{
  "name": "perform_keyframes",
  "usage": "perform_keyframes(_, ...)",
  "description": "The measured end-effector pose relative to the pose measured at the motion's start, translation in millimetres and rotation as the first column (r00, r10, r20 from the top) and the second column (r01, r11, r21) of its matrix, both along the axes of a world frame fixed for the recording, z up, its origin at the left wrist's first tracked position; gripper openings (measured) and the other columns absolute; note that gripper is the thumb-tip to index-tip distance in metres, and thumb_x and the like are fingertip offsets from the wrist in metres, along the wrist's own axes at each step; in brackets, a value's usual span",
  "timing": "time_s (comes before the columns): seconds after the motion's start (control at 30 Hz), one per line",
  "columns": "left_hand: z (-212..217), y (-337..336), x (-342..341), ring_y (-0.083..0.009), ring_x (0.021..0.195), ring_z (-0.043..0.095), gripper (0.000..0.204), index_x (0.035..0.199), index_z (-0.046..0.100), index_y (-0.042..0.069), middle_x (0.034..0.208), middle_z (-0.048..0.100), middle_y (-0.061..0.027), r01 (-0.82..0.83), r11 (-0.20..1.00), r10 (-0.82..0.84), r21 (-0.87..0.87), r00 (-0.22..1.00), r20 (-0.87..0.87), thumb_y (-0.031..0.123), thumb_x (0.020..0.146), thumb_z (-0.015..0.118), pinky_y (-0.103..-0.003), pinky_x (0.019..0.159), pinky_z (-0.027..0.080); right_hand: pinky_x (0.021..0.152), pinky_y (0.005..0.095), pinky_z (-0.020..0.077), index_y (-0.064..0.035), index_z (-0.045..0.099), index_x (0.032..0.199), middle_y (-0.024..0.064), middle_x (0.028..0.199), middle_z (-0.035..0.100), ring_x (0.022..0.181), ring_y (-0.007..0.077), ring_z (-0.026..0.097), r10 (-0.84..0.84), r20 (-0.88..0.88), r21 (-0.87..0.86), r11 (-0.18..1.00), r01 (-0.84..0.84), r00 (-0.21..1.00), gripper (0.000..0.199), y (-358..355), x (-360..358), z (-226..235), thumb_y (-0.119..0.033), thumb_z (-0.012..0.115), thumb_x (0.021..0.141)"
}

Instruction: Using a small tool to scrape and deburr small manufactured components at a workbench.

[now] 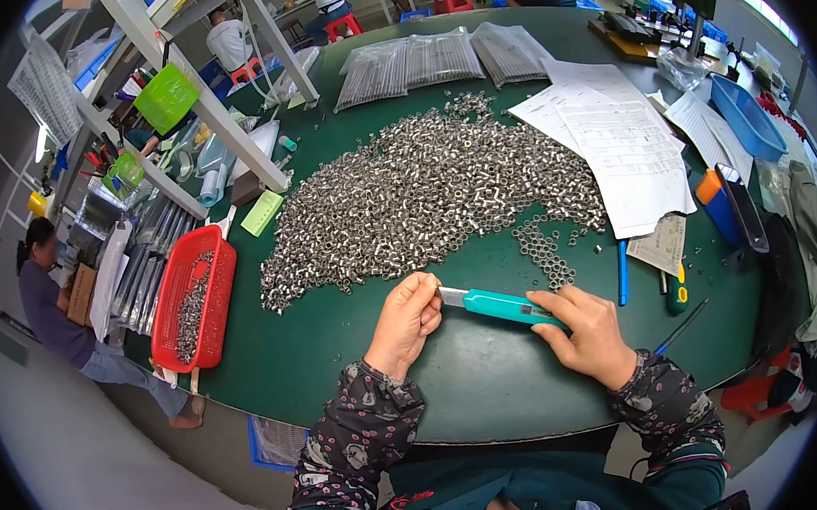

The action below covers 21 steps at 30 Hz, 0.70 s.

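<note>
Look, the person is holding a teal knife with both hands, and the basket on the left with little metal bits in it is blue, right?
Not quite. The basket on the left is red, not blue, as the head view shows. The rest holds: the left hand and right hand both hold the teal knife, and small metal bits lie in the basket.

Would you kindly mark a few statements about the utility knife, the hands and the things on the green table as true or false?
1. The right hand holds the teal utility knife by its handle. True.
2. The left hand rests flat on the table, away from the knife. False: its fingers are at the blade end of the knife.
3. The red basket lies to the person's left. True.
4. The pile of small metal parts sits inside the blue tray. False: it lies loose on the table.
5. White paper sheets lie right of the pile. True.
</note>
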<state>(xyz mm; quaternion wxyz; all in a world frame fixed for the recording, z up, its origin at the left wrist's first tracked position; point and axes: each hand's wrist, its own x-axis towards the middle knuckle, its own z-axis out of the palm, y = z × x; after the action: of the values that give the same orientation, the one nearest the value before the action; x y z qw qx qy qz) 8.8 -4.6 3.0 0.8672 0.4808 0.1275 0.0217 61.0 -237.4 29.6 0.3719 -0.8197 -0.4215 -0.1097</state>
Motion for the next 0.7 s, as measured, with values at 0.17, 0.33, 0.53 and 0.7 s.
perform_keyframes(0.17, 3.5, 0.7, 0.1, -0.0018, 0.042, 0.027, 0.020, 0.075, 0.048, 0.006, 0.058, 0.042, 0.0014, 0.009, 1.000, -0.010, -0.016, 0.998, -0.054, 0.020, 0.089, 0.045, -0.015, 0.035, 0.022, 0.048, 0.0336, 0.0405, -0.0096, 0.058, 0.098, 0.0075, 0.065, 0.048, 0.053, 0.0244, 0.050, 0.005, -0.011, 0.009, 1.000, -0.005, 1.000, 0.031, 0.6, 0.0, -0.4, -0.014, 0.064, 0.069)
perform_keyframes(0.33, 5.4, 3.3, -0.5, -0.0022, 0.041, 0.028, 0.026, 0.070, 0.045, 0.006, 0.057, 0.041, 0.0009, 0.034, 0.995, -0.041, -0.099, 0.997, -0.066, 0.023, 0.089, 0.043, -0.016, 0.033, 0.021, 0.049, 0.0329, 0.0405, -0.0059, 0.058, 0.097, 0.0094, 0.067, 0.051, 0.055, 0.0258, 0.051, 0.063, -0.092, 0.166, 0.985, -0.047, 0.994, 0.031, -1.1, 6.2, -1.9, -0.010, 0.065, 0.067)
perform_keyframes(0.53, 5.3, 7.5, -2.1, -0.0030, 0.042, 0.029, 0.027, 0.071, 0.045, 0.005, 0.060, 0.041, -0.0008, 0.020, 0.978, -0.022, -0.206, 1.000, -0.009, 0.024, 0.090, 0.041, -0.016, 0.033, 0.020, 0.051, 0.0339, 0.0400, -0.0047, 0.056, 0.098, 0.0090, 0.070, 0.049, 0.059, 0.0256, 0.050, -0.133, 0.083, 0.071, 0.989, 0.127, 0.988, 0.034, -3.1, 6.7, 4.9, -0.007, 0.065, 0.065)
perform_keyframes(0.7, 4.4, 7.8, -2.9, -0.0031, 0.045, 0.030, 0.025, 0.075, 0.046, 0.005, 0.065, 0.042, -0.0013, -0.008, 0.975, 0.005, -0.223, 1.000, -0.013, 0.023, 0.090, 0.040, -0.016, 0.035, 0.022, 0.051, 0.0330, 0.0393, -0.0060, 0.056, 0.098, 0.0073, 0.068, 0.047, 0.062, 0.0238, 0.050, -0.082, 0.195, -0.056, 0.994, 0.094, 0.977, 0.034, -2.4, 6.8, 1.3, -0.007, 0.064, 0.064)
